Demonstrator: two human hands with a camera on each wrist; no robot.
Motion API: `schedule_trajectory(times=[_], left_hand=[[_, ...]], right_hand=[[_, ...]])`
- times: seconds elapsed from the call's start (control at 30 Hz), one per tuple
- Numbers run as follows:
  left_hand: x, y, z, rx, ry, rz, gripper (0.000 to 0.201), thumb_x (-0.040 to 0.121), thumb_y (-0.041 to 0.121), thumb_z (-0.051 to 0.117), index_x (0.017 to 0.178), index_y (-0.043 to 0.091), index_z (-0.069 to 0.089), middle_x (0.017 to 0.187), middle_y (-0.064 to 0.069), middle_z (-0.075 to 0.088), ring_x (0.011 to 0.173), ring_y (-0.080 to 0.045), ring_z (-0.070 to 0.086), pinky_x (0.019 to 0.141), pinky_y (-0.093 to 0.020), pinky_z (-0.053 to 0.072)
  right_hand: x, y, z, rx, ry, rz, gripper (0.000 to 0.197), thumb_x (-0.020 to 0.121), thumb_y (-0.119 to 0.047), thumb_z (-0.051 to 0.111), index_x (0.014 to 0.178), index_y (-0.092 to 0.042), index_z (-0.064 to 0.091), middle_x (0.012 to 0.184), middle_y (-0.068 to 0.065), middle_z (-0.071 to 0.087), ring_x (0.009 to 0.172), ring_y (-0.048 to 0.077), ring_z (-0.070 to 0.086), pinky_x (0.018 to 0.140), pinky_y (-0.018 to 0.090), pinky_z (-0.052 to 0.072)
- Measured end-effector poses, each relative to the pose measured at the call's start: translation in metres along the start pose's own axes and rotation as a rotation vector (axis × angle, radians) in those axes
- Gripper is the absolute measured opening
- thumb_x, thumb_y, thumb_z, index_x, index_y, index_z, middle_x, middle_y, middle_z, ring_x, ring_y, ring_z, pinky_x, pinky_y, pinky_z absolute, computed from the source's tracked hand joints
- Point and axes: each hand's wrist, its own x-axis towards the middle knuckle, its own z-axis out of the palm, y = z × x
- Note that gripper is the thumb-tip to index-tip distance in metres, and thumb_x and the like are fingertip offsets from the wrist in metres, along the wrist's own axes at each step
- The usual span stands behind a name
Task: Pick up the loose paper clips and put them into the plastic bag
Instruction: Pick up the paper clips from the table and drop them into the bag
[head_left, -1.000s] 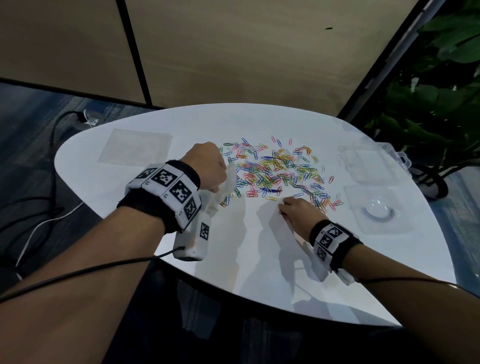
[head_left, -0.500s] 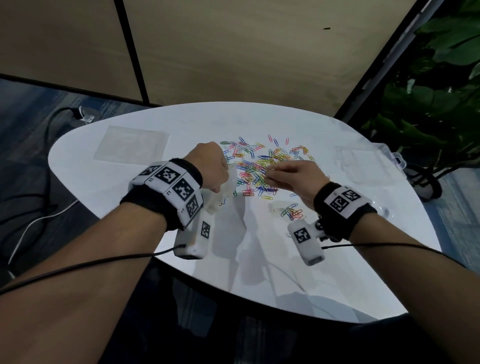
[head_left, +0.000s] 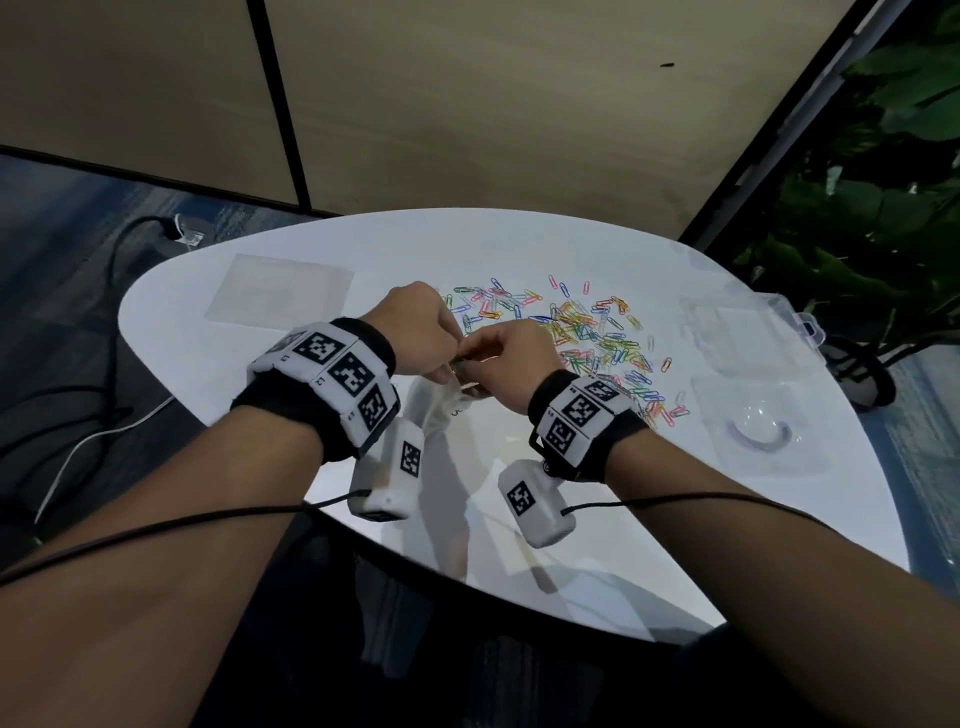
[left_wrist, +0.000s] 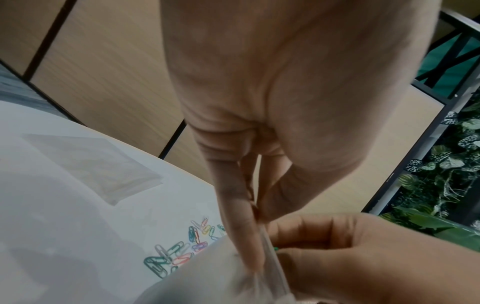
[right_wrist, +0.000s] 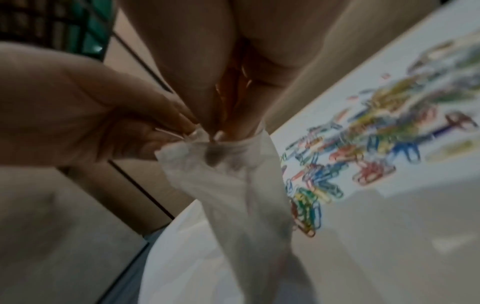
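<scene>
Above the near part of the white counter (head_left: 270, 415), the left hand (head_left: 415, 332) pinches the plastic bag (head_left: 434, 410) by its rim so the mouth stays up, while the right hand (head_left: 511, 364), fingertips bunched, pokes into it, probably delivering clips. Beyond, loose paper clips (head_left: 587, 332) lie scattered within reach.

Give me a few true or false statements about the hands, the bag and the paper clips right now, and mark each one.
1. The left hand pinches the plastic bag at its mouth. True.
2. The right hand rests flat on the table. False: its fingers are at the bag's mouth.
3. Most paper clips lie loose on the table. True.
4. The bag lies flat on the table. False: it hangs from the hands.
</scene>
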Motion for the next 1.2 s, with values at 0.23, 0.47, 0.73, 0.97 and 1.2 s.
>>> schedule_trajectory(times=[0.23,0.47,0.73,0.97,1.2], left_hand=[[-0.002,-0.001,-0.003,0.025,0.025,0.014,0.029,0.088,-0.002,0.051,0.098,0.007,0.076,0.073,-0.004,0.07,0.073,-0.021,0.076,0.081,-0.035,0.061],[-0.003,-0.003,-0.008,0.095,0.035,0.031,0.03,0.091,-0.002,0.049,0.108,0.007,0.071,0.097,-0.007,0.072,0.062,-0.013,0.071,0.071,-0.027,0.059],[-0.015,0.014,-0.003,0.175,-0.011,0.081,0.029,0.09,0.0,0.047,0.099,0.01,0.072,0.109,-0.006,0.072,0.073,-0.022,0.076,0.079,-0.036,0.062],[-0.022,0.027,0.018,0.227,-0.057,0.124,0.03,0.09,0.001,0.05,0.106,0.008,0.075,0.085,0.004,0.067,0.069,-0.017,0.075,0.078,-0.036,0.062],[-0.012,0.048,0.049,0.309,-0.117,0.176,0.023,0.087,0.0,0.048,0.087,0.015,0.066,0.066,0.003,0.068,0.054,-0.003,0.071,0.078,-0.037,0.059]], right_hand=[[-0.002,-0.009,-0.009,-0.291,-0.129,-0.193,0.029,0.083,0.003,0.053,0.092,-0.009,0.078,0.087,0.006,0.076,0.08,0.02,0.074,0.074,0.034,0.061],[-0.021,0.078,-0.074,-0.768,-0.183,-0.294,0.032,0.098,-0.024,0.052,0.129,-0.025,0.063,0.138,-0.004,0.058,0.125,0.014,0.056,0.103,0.036,0.048],[-0.054,0.182,-0.107,-1.474,-0.361,-0.494,0.065,0.099,-0.052,0.021,0.156,-0.024,0.009,0.164,0.003,0.004,0.149,0.033,0.014,0.117,0.053,0.024],[-0.024,0.192,-0.156,-1.458,-0.161,-0.199,0.055,0.1,-0.042,0.014,0.151,-0.026,0.026,0.158,0.009,0.028,0.134,0.044,0.038,0.096,0.054,0.048],[-0.009,0.176,-0.161,-1.244,-0.061,-0.2,0.017,0.091,-0.003,0.051,0.093,-0.006,0.067,0.098,0.012,0.064,0.09,0.032,0.062,0.076,0.038,0.051]])
